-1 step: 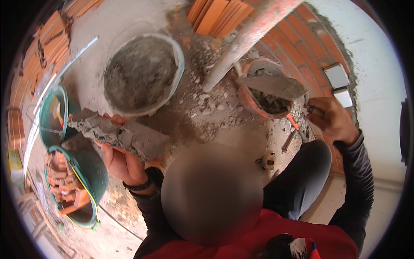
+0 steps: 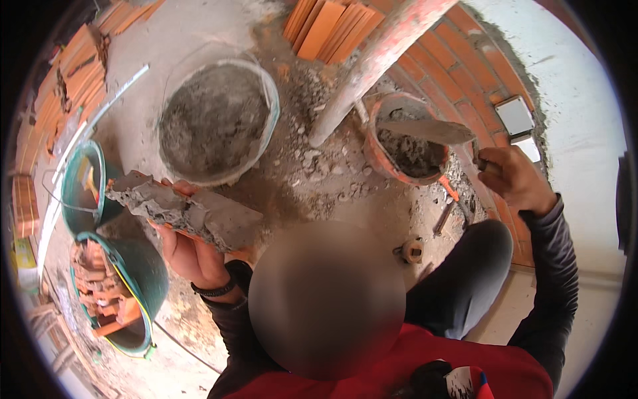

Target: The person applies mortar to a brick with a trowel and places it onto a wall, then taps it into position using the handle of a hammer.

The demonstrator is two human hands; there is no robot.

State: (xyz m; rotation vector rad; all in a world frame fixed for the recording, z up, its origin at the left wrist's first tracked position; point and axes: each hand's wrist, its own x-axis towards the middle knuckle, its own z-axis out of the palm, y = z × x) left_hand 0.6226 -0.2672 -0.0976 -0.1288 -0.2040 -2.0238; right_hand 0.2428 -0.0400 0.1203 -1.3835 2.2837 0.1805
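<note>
My left hand (image 2: 193, 256) is closed round a thin orange brick whose upper face carries a thick, uneven layer of grey mortar (image 2: 183, 211). Fingertips show along the brick's far edge, and the thumb side lies under its near edge. On the right, my right hand (image 2: 515, 176) grips a trowel (image 2: 432, 132) by its handle. The trowel's blade extends left across a small reddish bucket (image 2: 384, 161) with wet mortar in it, hiding part of the contents. From here the blade appears narrow and nearly edge-on.
A wide tub of mortar (image 2: 212, 120) stands at the far left of centre. Green buckets (image 2: 149, 266) are at left, one with brick pieces. A slanting pole (image 2: 362, 83) rises beside the reddish bucket. Bricks (image 2: 332, 30) stack behind; a brick wall (image 2: 458, 60) runs right.
The trowel's blade has tilted from showing its broad face to nearly edge-on above the reddish bucket, uncovering more mortar. My right hand has shifted slightly; my left still holds the brick.
</note>
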